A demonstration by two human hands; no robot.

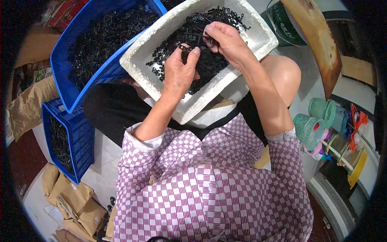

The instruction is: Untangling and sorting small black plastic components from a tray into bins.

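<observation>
A white foam box (139, 83) rests across my lap, tilted, with a heap of small black parts (211, 66) inside. They look like little plastic pieces with square holes, some joined in short strips. Over the heap, my left hand (179, 72) has its thumb and fingers curled round a small black part (183, 47). Just to the right and slightly farther off, my right hand (227, 42) pinches a thin black piece (206, 37) between thumb and fingers. The two hands are close together, and the fingers partly hide what they hold.
Left of the box stands a large blue bin (60, 60) full of black parts, with a smaller blue crate (86, 141) nearer. Brown paper packages (80, 201) lie at the lower left. A dark green bucket (284, 24), a wooden board (318, 44) and green baskets (308, 131) stand at right.
</observation>
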